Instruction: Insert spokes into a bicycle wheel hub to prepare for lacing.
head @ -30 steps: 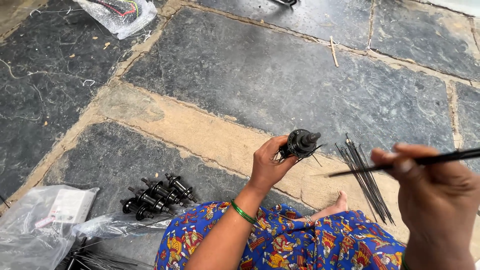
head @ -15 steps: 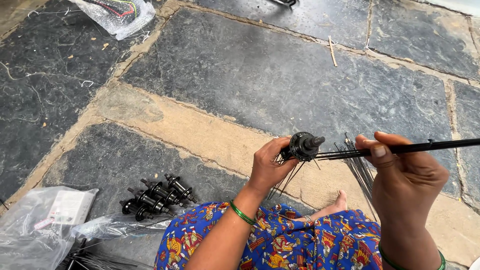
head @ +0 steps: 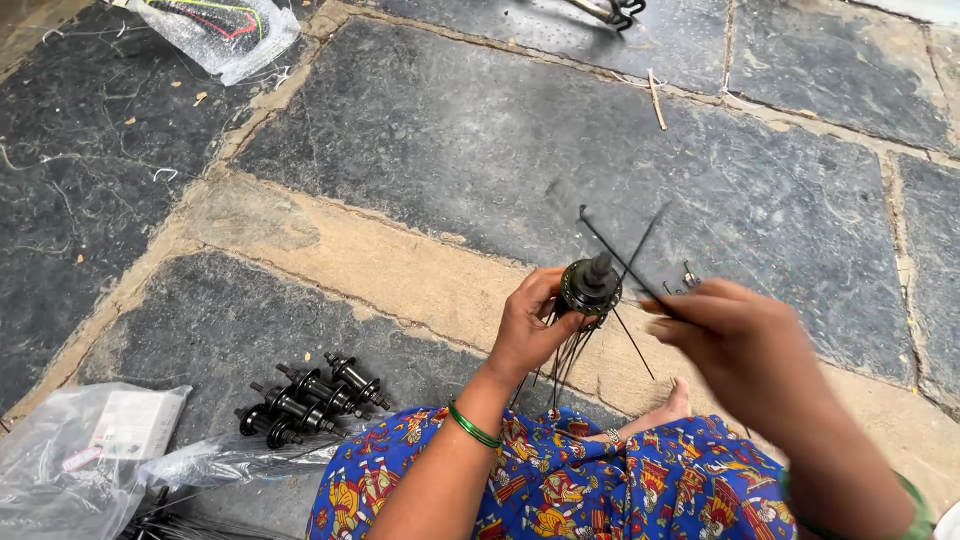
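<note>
At the far left, a clear plastic bag (head: 85, 455) lies on the stone floor (head: 420, 130), and just beside it three black wheel hubs (head: 310, 395) lie in a small cluster. A second plastic bag (head: 215, 30) with a dark object inside sits at the upper left.

The left hand (head: 530, 325) comes up from the lap with the forearm angled toward the centre, a green bangle (head: 472, 425) at the wrist. Its fingers are curled shut around the lower part of a black hub (head: 590, 285), held upright above the floor, with thin black spokes (head: 565, 355) hanging down from the hub past the palm.

To the right, the right hand (head: 735, 335) is blurred; its fingers are pinched together on a thin black spoke (head: 625, 262) that slants up and left across the hub's top. The right forearm runs down to the lower right corner over a blue patterned garment (head: 600, 485).
</note>
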